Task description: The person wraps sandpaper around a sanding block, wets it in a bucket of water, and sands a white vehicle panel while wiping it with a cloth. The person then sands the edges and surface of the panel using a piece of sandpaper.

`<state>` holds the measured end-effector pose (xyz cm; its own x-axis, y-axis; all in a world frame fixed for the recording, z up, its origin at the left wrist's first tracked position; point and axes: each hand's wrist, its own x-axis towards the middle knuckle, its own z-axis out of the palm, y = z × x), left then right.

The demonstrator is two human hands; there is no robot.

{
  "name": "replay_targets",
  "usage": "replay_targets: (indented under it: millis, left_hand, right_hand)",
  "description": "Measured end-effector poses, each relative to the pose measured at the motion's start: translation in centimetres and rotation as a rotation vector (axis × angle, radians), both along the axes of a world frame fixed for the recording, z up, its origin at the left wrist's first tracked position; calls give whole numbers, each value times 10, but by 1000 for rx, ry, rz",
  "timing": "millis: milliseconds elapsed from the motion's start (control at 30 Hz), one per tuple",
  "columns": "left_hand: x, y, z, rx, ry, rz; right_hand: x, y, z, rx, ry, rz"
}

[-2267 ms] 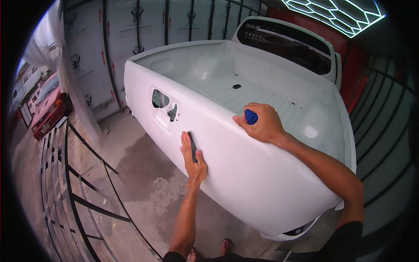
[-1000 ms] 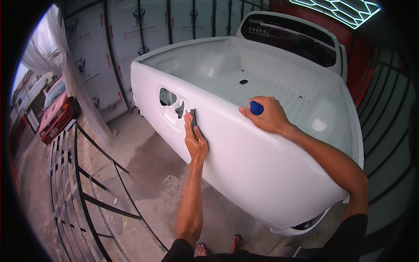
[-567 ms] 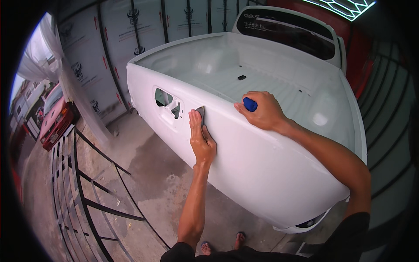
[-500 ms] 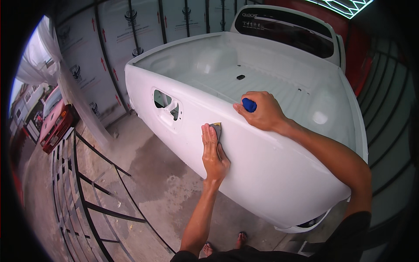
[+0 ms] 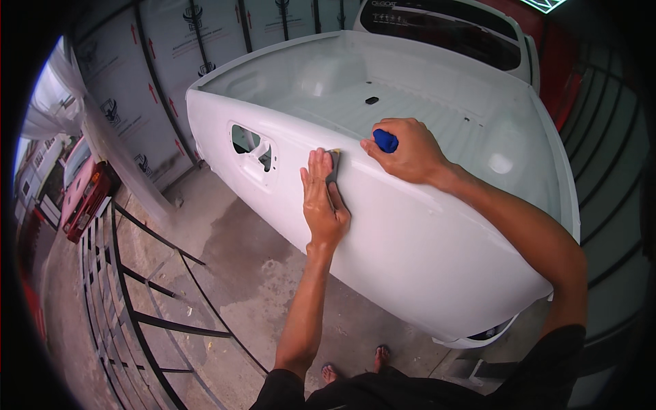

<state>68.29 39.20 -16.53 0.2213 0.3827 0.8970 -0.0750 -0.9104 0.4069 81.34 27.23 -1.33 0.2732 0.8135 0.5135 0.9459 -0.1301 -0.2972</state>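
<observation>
A white pickup tailgate (image 5: 410, 253) slants across the middle, its top edge toward the truck bed. Flat against its outer face, my left hand (image 5: 325, 212) has its fingers stretched out over a folded piece of grey sandpaper (image 5: 334, 167) with a yellowish edge. The sheet is pressed between hand and panel; most of it is hidden. To the right, my right hand (image 5: 418, 156) rests on the top edge, its fingers curled round a blue lump (image 5: 385, 141), whose material I cannot make out. Left of my left hand is the handle opening (image 5: 251, 147), showing bare hardware.
Behind the tailgate lie the white truck bed (image 5: 424, 116) and the cab's dark rear window (image 5: 444, 31). A black metal frame (image 5: 140, 301) stands at lower left. Farther back are a red car (image 5: 89, 188) and panelled walls (image 5: 184, 75). The concrete floor (image 5: 239, 273) has damp patches.
My left hand has slid up the tailgate with the sandpaper, nearer the top edge. My right hand keeps its place there, still round the blue lump. The whole view has shifted slightly.
</observation>
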Motion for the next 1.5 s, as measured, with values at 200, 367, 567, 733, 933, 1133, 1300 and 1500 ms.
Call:
replay_targets:
  millis: [200, 367, 567, 733, 933, 1133, 1300, 1500]
  left_hand:
    - [0, 47, 33, -226, -80, 97]
    - [2, -22, -10, 26, -2, -19]
    - [-1, 51, 49, -316, -46, 66]
    - [7, -29, 8, 99, 57, -30]
    - [-6, 56, 50, -500, 11, 29]
    - [4, -4, 19, 18, 3, 0]
    - [-4, 53, 61, -445, 31, 70]
    - [0, -12, 8, -96, -23, 41]
  right_hand:
    - [-6, 1, 3, -27, 5, 4]
    - [2, -3, -5, 17, 1, -3]
    - [-6, 4, 0, 14, 21, 33]
    - [8, -3, -6, 66, 9, 1]
    - [-9, 2, 1, 15, 35, 12]
    - [0, -2, -5, 50, 28, -7]
    - [-6, 5, -2, 21, 46, 2]
    - [-4, 0, -3, 30, 61, 4]
